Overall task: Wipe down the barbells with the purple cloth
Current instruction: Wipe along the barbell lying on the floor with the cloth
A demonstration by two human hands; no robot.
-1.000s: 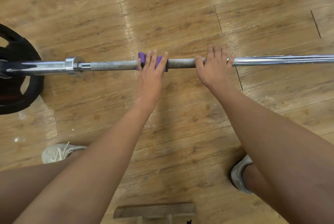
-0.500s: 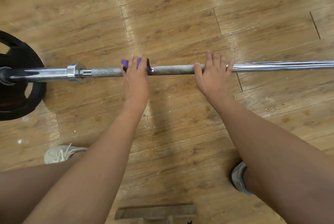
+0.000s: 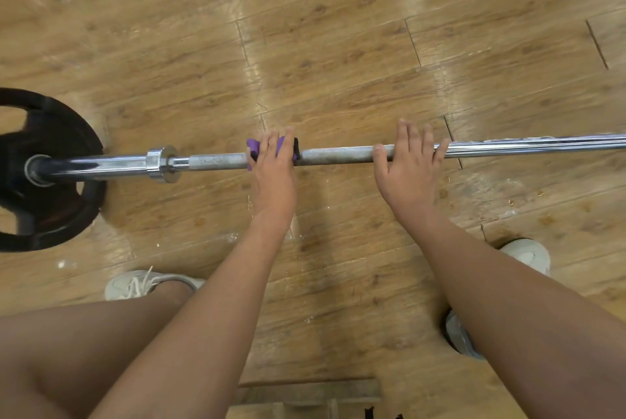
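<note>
A steel barbell lies across the wooden floor from left to right, with a dull grey knurled stretch in the middle. My left hand grips the purple cloth wrapped round the bar, a short way right of the chrome collar. Most of the cloth is hidden under my fingers. My right hand rests on the bar further right, with its fingers laid over the top and its thumb on the near side.
A black weight plate sits on the bar's left sleeve. My two feet in pale shoes stand on the floor in front of the bar. A wooden piece lies at the bottom edge.
My left hand has slid the cloth leftward along the bar, towards the collar. My right hand has kept its place on the bar.
</note>
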